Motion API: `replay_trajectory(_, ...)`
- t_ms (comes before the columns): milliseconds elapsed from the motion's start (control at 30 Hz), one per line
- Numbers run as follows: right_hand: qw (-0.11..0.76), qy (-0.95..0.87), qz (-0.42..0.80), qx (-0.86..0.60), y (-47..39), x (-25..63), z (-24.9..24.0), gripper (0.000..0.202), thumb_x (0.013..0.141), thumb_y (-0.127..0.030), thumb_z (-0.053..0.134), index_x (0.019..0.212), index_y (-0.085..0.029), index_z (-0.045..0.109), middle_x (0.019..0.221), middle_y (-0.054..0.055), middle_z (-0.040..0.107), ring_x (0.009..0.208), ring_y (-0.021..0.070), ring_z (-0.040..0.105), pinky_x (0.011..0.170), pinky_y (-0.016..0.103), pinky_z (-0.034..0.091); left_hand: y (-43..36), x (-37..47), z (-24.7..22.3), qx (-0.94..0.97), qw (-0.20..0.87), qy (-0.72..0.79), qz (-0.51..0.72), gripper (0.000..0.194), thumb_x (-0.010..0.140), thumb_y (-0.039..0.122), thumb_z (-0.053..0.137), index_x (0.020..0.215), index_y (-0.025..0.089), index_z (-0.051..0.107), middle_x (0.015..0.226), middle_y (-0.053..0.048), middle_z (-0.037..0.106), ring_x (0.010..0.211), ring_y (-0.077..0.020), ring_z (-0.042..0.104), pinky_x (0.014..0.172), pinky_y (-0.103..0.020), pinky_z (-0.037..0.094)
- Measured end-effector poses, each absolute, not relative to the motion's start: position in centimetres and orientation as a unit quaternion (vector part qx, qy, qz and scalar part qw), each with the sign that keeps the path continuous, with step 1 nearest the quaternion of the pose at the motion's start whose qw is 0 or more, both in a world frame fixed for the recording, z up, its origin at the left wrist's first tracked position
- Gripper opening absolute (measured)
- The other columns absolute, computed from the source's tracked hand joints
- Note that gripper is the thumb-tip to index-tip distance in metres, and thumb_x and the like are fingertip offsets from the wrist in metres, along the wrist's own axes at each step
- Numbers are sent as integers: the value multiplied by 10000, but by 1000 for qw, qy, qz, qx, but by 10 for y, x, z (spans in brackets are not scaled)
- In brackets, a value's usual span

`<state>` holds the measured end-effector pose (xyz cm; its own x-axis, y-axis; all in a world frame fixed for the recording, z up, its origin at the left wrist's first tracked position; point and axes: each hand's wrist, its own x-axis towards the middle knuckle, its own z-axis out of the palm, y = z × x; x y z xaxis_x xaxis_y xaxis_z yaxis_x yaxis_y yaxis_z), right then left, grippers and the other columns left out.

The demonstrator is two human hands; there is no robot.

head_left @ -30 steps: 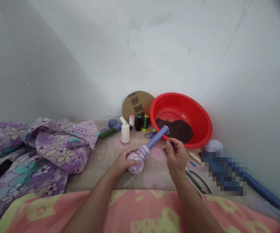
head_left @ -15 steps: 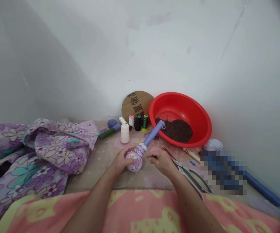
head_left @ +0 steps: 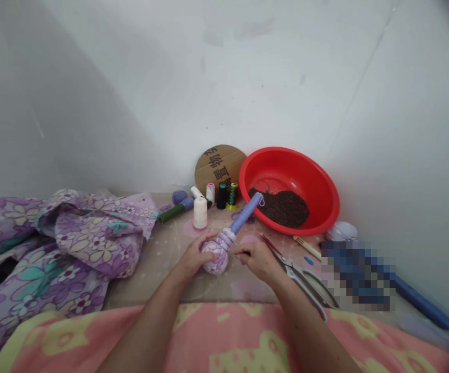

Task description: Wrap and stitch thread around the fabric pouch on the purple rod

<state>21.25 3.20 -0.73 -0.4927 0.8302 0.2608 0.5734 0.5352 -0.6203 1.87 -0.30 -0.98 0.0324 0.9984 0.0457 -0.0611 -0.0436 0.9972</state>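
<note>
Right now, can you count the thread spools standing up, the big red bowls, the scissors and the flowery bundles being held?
Cream spool, white spool, black spool, green spool: 4 standing
Red bowl: 1
Scissors: 1
Flowery bundle in the left hand: 1
Total: 7

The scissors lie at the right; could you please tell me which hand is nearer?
Right. The right hand is just left of the scissors; the left hand is farther left, holding the floral ball.

At twelve o'clock, a round cardboard piece [head_left: 221, 165] is bearing large dark Chinese characters, tilting aslant; blurring is leaving their exact wording unreadable.
</note>
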Motion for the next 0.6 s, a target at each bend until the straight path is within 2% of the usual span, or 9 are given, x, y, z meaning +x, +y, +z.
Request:
replay_trajectory(400,318,-807,300,-397,34,203,-18,219,675,-114,444,660,-167,656,524,-21,559,493,105,495,458,192,332,-4,19,-10,499,524,462,513,624,492,195,681,1089,128,517,1021,-65,579,826,-183,547,712,-275,425)
replay_trajectory(600,331,-801,293,-403,33,202,-17,225,684,-102,449,663,-162,664,520,-15,572,474,103,485,456,191,335,-4,18,-9,497,540,452,506,634,495,202,687,1100,137,509,1005,-62,583,831,-187,546,715,-282,422)
